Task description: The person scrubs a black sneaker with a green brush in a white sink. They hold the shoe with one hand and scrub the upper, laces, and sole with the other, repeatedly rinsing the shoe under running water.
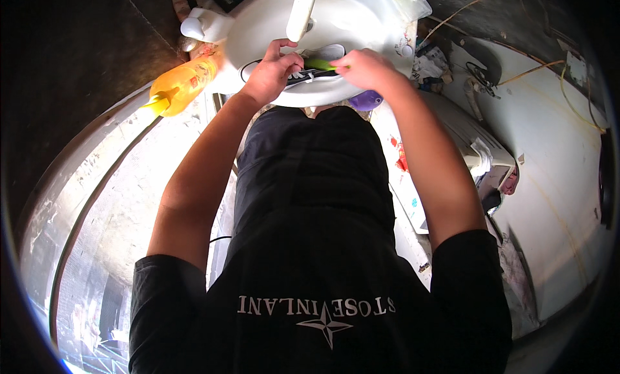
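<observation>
Inside the white washbasin [252, 20], near its front rim, lies a black and white lace-up shoe [310, 76]. My left hand [273, 74] rests on the shoe by its white laces, steadying it with bent fingers. A bright green brush [320, 64] is gripped in my right hand [365, 69] and lies against the shoe. That hand is slightly blurred, and the brush's bristles are hidden. Just behind the brush shows a pale shoe part [332, 50]; I cannot tell whether it belongs to a second shoe.
The white faucet spout [301, 16] reaches over the basin. To the left are an orange bottle [186, 83] with a yellow cap and a white bottle [206, 25]. A purple object [366, 100] sits below the right front rim. A clear plastic bag [411, 3] lies at the back right.
</observation>
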